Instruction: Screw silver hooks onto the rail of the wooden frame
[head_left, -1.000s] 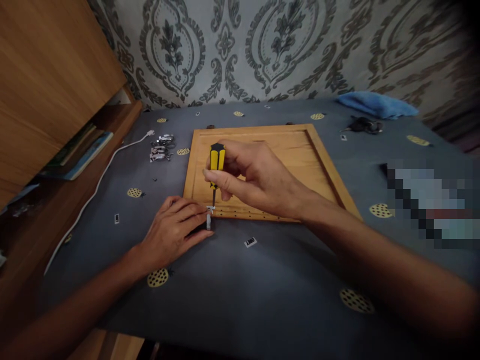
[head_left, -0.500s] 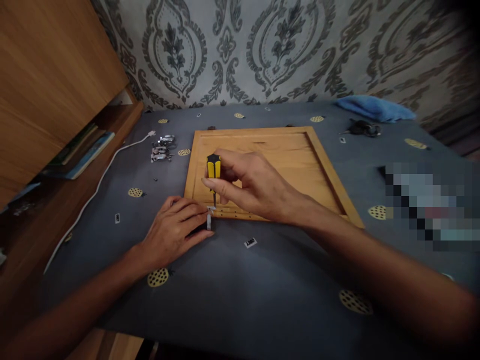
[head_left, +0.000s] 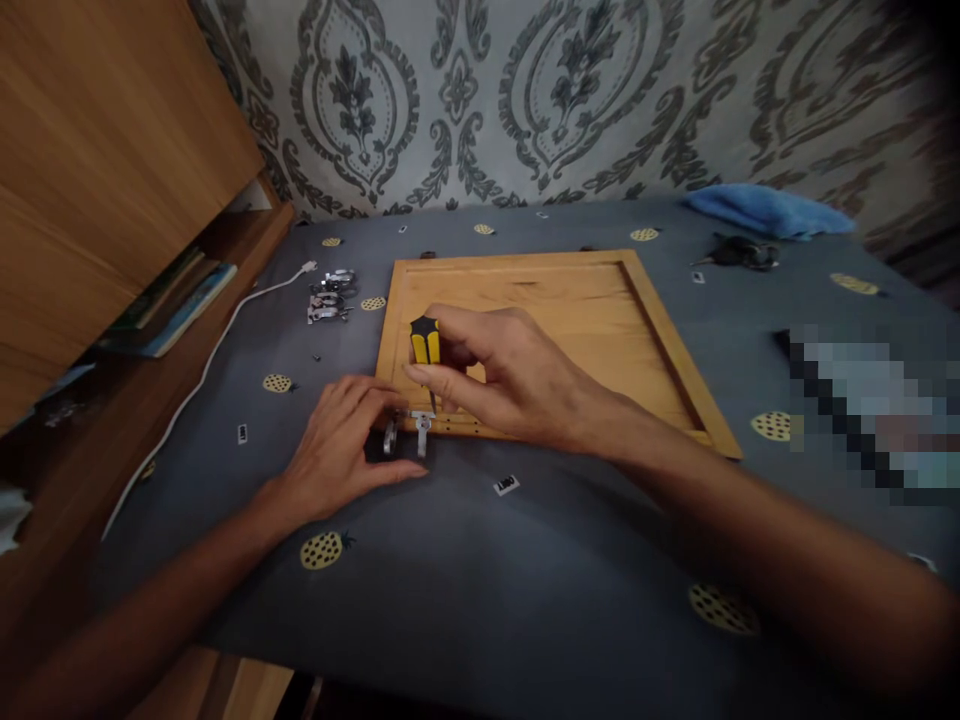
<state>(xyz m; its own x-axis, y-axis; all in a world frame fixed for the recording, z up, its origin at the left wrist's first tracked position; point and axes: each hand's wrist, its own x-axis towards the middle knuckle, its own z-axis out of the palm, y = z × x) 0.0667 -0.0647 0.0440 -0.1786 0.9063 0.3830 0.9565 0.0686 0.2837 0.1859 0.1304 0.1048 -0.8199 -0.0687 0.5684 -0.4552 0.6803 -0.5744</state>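
A framed wooden panel point(head_left: 540, 340), likely a cabinet door by its look, lies flat on the cloth. At its near left corner sits a metal hinge point(head_left: 423, 432), part of it jutting past the panel's edge. My right hand point(head_left: 517, 375) grips a yellow-and-black screwdriver point(head_left: 426, 345), held upright with its shaft pointing down at the hinge. Around the hinge's left side is my left hand point(head_left: 349, 435), thumb and fingers spread apart; the fingertips are near the panel's corner, and I cannot tell whether they touch it.
Several loose hinges point(head_left: 330, 295) lie left of the panel, with a small screw point(head_left: 316, 357) nearby. A white cable point(head_left: 217, 345) runs along the left. Keys point(head_left: 739, 253) and a blue cloth point(head_left: 769, 210) lie at the back right, a blurred-out object point(head_left: 862, 410) at right.
My left hand has opened and drawn back a little to the left, baring more of the hinge. My right hand keeps the screwdriver at the hinge. The view has shifted slightly.
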